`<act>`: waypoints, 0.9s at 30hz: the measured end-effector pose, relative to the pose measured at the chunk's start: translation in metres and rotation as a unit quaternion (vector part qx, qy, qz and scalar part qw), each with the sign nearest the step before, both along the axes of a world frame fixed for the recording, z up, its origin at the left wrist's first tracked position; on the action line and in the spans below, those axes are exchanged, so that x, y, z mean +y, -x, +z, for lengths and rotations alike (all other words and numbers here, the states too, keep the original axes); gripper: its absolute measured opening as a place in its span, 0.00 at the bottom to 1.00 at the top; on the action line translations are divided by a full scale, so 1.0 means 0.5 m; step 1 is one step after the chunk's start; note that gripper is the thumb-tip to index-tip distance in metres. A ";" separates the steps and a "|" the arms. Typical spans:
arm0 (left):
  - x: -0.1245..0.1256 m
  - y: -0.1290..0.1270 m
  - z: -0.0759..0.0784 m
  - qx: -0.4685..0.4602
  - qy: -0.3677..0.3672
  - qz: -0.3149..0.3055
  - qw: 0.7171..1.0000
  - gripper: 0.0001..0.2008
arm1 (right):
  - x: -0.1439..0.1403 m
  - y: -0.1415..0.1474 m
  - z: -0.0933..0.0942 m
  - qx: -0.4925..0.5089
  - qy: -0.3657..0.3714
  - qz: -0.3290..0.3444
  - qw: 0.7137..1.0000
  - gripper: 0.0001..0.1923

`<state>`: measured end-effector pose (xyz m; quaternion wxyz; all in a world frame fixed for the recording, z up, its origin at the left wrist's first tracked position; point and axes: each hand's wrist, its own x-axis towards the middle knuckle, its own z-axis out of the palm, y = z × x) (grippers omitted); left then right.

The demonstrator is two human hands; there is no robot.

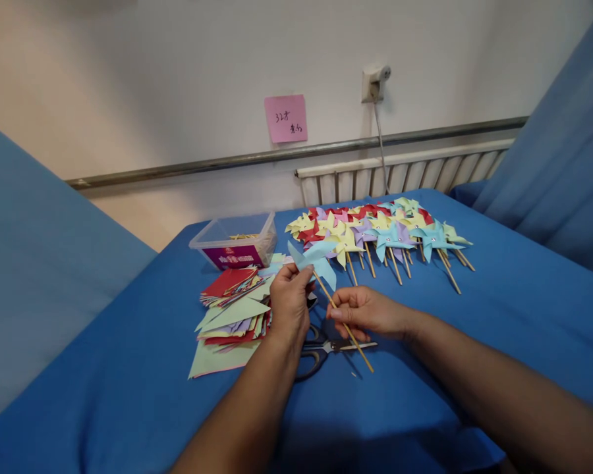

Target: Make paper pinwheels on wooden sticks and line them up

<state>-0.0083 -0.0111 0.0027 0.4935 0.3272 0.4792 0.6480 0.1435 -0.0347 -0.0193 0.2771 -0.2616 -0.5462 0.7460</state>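
A light-blue paper pinwheel (312,259) on a thin wooden stick (343,322) is held just above a blue-covered table (499,309) that stands against a pale wall with a radiator (400,174) and a pink note (285,118). The left hand (289,304) pinches the paper head; the right hand (366,313) is closed around the stick, which slants down to the right. Black-handled scissors (321,349) lie under both hands. Finished pinwheels (380,234) are spread behind, a stack of coloured paper squares (232,309) lies left, beside a clear plastic box (234,240).
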 end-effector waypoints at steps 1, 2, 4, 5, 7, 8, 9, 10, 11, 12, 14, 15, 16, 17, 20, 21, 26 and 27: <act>-0.001 0.000 0.001 0.000 0.001 0.000 1.000 0.14 | 0.000 -0.001 0.000 0.013 0.002 0.003 1.000 0.17; -0.001 -0.001 0.003 0.000 0.000 0.001 1.000 0.14 | 0.000 -0.002 0.000 0.030 0.005 0.005 1.000 0.17; -0.002 -0.003 0.004 -0.001 -0.001 0.001 1.000 0.14 | 0.000 -0.004 0.004 0.072 0.007 -0.020 0.997 0.16; -0.002 -0.004 0.005 -0.002 -0.001 0.001 1.000 0.14 | 0.000 -0.004 0.008 0.096 0.005 -0.052 0.994 0.16; -0.003 -0.007 0.004 -0.007 0.004 -0.001 1.000 0.14 | 0.001 -0.004 0.016 0.143 -0.005 -0.142 0.979 0.15; -0.003 -0.008 0.002 -0.011 0.009 -0.004 1.000 0.14 | 0.002 -0.004 0.021 0.162 -0.011 -0.189 0.969 0.15; -0.004 -0.010 0.000 -0.014 0.013 -0.007 1.000 0.14 | 0.003 -0.004 0.024 0.176 -0.018 -0.228 0.958 0.14; -0.005 -0.011 -0.002 -0.017 0.017 -0.011 1.000 0.14 | 0.004 -0.003 0.027 0.185 -0.023 -0.257 0.948 0.14; -0.006 -0.012 -0.004 -0.018 0.020 -0.016 1.000 0.14 | 0.005 -0.003 0.029 0.190 -0.028 -0.279 0.941 0.14; -0.007 -0.014 -0.006 -0.020 0.022 -0.020 0.999 0.14 | 0.006 -0.001 0.030 0.192 -0.032 -0.298 0.935 0.14; -0.009 -0.016 -0.011 -0.022 0.026 -0.027 0.999 0.13 | 0.006 0.003 0.029 0.191 -0.038 -0.330 0.924 0.14; -0.011 -0.017 -0.012 -0.024 0.026 -0.030 0.999 0.13 | 0.006 0.006 0.028 0.190 -0.038 -0.345 0.918 0.14; -0.012 -0.019 -0.014 -0.027 0.028 -0.034 0.999 0.13 | 0.006 0.009 0.027 0.188 -0.036 -0.358 0.914 0.15; -0.013 -0.020 -0.015 -0.031 0.031 -0.036 0.998 0.14 | 0.005 0.012 0.026 0.186 -0.034 -0.368 0.911 0.15; -0.015 -0.024 -0.015 -0.042 0.036 -0.038 0.998 0.14 | 0.003 0.018 0.023 0.178 -0.036 -0.373 0.910 0.16; -0.016 -0.025 -0.015 -0.046 0.036 -0.040 0.998 0.14 | 0.003 0.019 0.021 0.175 -0.039 -0.365 0.913 0.16; -0.018 -0.027 -0.012 -0.055 0.034 -0.039 0.997 0.13 | -0.002 0.011 0.014 0.120 -0.112 -0.297 0.941 0.15; -0.019 -0.027 -0.011 -0.055 0.034 -0.038 0.997 0.13 | -0.005 0.009 0.015 0.101 -0.134 -0.280 0.945 0.15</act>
